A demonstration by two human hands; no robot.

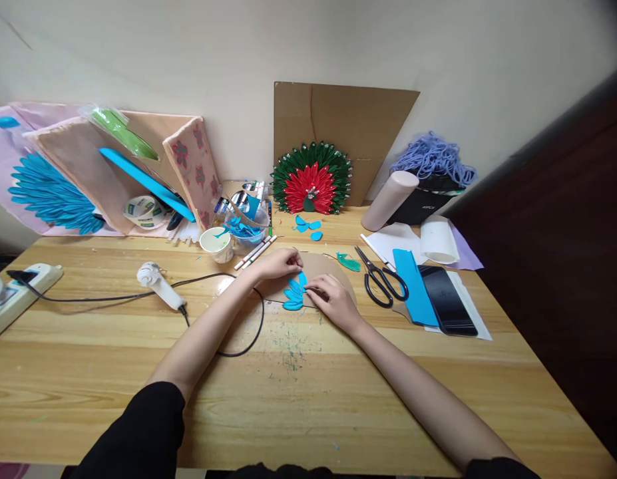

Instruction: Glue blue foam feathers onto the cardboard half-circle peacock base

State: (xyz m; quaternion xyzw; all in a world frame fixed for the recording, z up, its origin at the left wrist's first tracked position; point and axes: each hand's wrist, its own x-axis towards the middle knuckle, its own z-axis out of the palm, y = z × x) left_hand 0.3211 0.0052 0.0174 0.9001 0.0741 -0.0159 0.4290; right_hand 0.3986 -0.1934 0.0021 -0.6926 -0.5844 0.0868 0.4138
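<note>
Partly: blue petals [293,305] on card [318,263], much bare | loose petals [315,236] far | left hand [282,264], right hand [335,301]: fingers narrow at petals, grip unclear

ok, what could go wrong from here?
1. The left grip and right grip crowd the overlapping blue petals on the cardboard; a nudge might shift any that aren't firmly stuck. I can't tell how well they're fixed.
2. The black cord loops under the left forearm, so lifting that arm could snag it and drag the white corded tool.
3. Scissors beside the cardboard could get bumped.
</note>
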